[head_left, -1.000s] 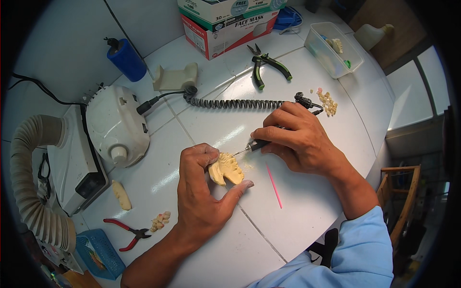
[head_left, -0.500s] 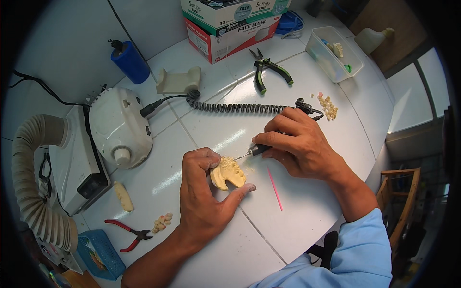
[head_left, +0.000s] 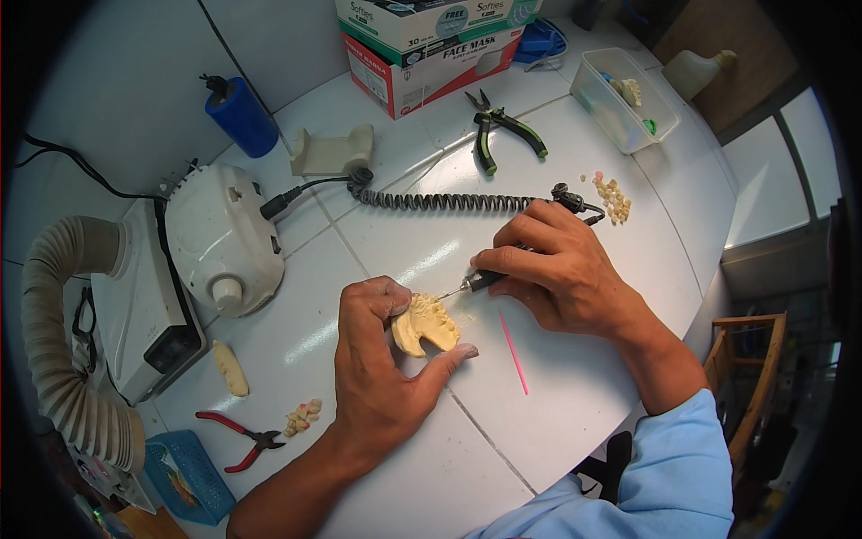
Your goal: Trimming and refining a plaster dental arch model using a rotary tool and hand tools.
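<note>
Meanwhile, left hand (head_left: 382, 373) steadies dental cast (head_left: 424, 325); right hand (head_left: 561, 274) grips handpiece (head_left: 480, 281).

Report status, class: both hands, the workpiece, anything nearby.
Left hand pinning yellow dental cast on white table. Right hand gripping rotary handpiece, tip at cast. Pink stick lies beside, clear.

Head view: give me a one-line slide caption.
Left hand steadies a yellowish dental cast on the white tiled table while the right hand applies a rotary handpiece to it.
</note>
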Motion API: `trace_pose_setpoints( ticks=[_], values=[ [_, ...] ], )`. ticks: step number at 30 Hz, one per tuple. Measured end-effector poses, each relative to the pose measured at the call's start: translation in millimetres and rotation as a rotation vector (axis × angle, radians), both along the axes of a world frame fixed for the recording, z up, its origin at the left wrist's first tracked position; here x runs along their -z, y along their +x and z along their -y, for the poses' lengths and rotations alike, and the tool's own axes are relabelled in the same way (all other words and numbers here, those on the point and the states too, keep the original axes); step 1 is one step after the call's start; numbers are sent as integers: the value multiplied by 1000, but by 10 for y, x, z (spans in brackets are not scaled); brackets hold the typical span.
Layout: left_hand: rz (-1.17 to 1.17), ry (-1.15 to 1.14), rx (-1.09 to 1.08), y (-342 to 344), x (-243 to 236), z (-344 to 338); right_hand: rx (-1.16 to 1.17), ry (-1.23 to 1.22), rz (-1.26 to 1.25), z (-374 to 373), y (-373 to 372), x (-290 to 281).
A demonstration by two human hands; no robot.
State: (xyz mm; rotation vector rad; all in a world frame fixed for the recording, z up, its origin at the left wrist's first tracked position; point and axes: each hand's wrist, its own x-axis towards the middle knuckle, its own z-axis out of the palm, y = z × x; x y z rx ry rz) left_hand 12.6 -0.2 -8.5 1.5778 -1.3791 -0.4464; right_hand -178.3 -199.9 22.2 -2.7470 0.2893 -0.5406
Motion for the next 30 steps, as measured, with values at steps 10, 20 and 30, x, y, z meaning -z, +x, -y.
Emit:
trace_pose_setpoints(
  ticks=[10, 20, 30],
  values=[
    [-17, 38, -4, 3, -3, -10, 1, 4, 7, 0, 5, -2],
    [2, 37, -11, -1, -26, -4, 5, 6, 21, -1, 9, 25],
    [12, 31, -13, -1, -22, 0, 2, 3, 21, -1, 9, 23]
  ],
)
